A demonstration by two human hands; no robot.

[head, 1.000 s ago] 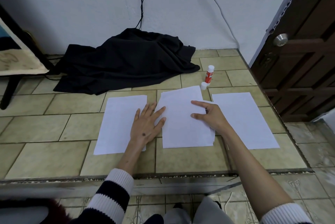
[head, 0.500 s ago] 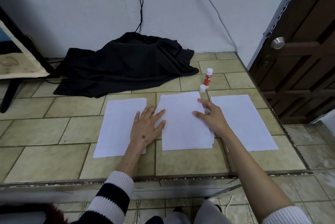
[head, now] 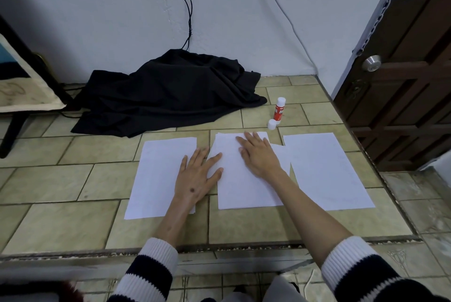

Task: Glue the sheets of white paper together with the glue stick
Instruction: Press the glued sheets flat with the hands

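Observation:
Three white paper sheets lie side by side on the tiled floor: a left sheet (head: 156, 174), a middle sheet (head: 241, 189) and a right sheet (head: 324, 169). The middle sheet looks like stacked layers with offset edges. My left hand (head: 197, 179) rests flat, fingers spread, across the gap between the left and middle sheets. My right hand (head: 258, 155) presses flat on the upper part of the middle sheet. The red and white glue stick (head: 279, 109) stands upright behind the sheets, with its white cap (head: 271, 124) off beside it.
A crumpled black cloth (head: 168, 91) lies against the white wall behind the sheets, with black cables running down to it. A dark wooden door (head: 400, 77) stands at the right. A dark furniture leg (head: 14, 128) is at the far left. A floor step edge (head: 219, 248) runs near me.
My right hand slid from the middle sheet's right edge up and left onto its upper part, fingers now flat. My left hand stayed in place.

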